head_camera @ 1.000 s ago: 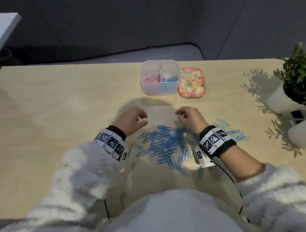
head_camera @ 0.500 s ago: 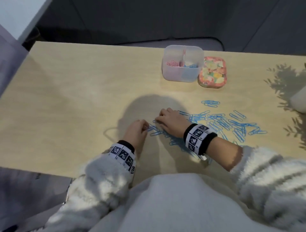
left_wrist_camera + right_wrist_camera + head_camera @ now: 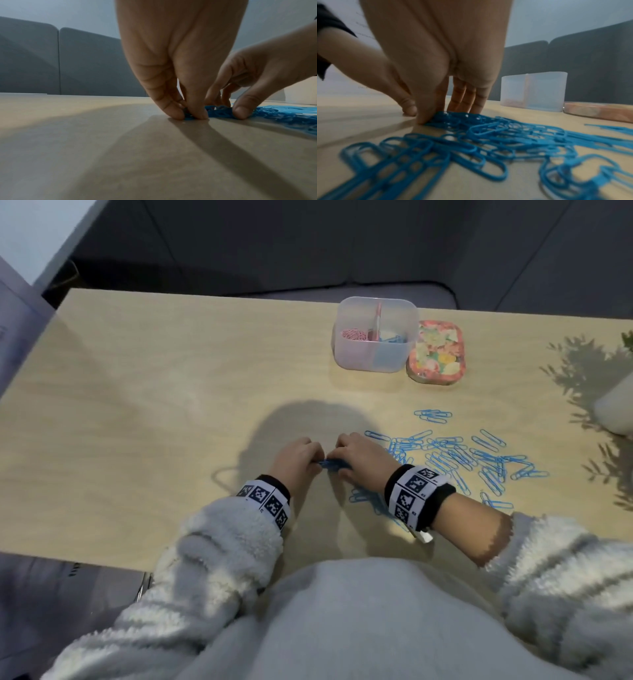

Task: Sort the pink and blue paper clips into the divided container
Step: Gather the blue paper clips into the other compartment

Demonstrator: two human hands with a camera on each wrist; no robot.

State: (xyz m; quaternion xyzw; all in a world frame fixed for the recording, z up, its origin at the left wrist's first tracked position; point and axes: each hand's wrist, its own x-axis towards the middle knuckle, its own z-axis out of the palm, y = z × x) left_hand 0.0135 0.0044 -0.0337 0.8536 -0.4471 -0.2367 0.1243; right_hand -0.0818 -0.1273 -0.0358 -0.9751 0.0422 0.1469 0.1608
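Many blue paper clips (image 3: pixel 462 460) lie scattered on the wooden table to the right of my hands. My left hand (image 3: pixel 317 462) and right hand (image 3: pixel 342 465) meet at the pile's left end, both bent over a small bunch of blue clips (image 3: pixel 332 464). In the left wrist view my left hand (image 3: pixel 192 116) pinches the bunch's end between thumb and finger, and the right thumb (image 3: pixel 241 112) holds its other side. My right hand (image 3: pixel 435 116) has its fingers down on the clips (image 3: pixel 471 135). The clear divided container (image 3: pixel 375 361) holds pink clips (image 3: pixel 354 334) on its left and blue ones (image 3: pixel 394 338) on its right.
A floral lid (image 3: pixel 435 352) lies against the container's right side. A white plant pot (image 3: pixel 616 412) stands at the table's right edge and casts leaf shadows. The table's left edge and near edge are close to my left arm.
Both hands have come together at the left end of the blue pile and closed on a bunch of clips. The head view has swung to the left.
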